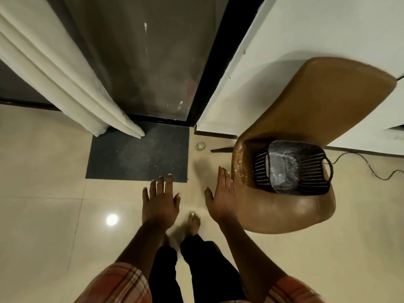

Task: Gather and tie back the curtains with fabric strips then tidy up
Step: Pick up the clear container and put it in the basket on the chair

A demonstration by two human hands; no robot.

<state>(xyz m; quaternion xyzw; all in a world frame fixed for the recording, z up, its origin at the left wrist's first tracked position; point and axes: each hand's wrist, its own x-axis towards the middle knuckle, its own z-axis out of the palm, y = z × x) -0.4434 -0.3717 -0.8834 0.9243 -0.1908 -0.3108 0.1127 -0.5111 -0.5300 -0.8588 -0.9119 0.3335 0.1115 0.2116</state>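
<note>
— Where is the white curtain found?
— It is seen at the upper left, hung in folds in front of the dark-framed glass door. Its hem is gathered to a narrow end that is met by the back edge of a dark floor mat.

— How are the hands held?
— The left hand is held out flat, palm down, over the near edge of the mat, its fingers straight and slightly spread. The right hand is turned on edge just beside the brown chair, fingers straight and together. Nothing is gripped by either.

— What is placed around them?
— A black slatted basket is set on the chair seat, with crumpled clear plastic inside it. A black cable is laid on the tiled floor to the right. A bare foot is seen between the arms, below the hands.
</note>
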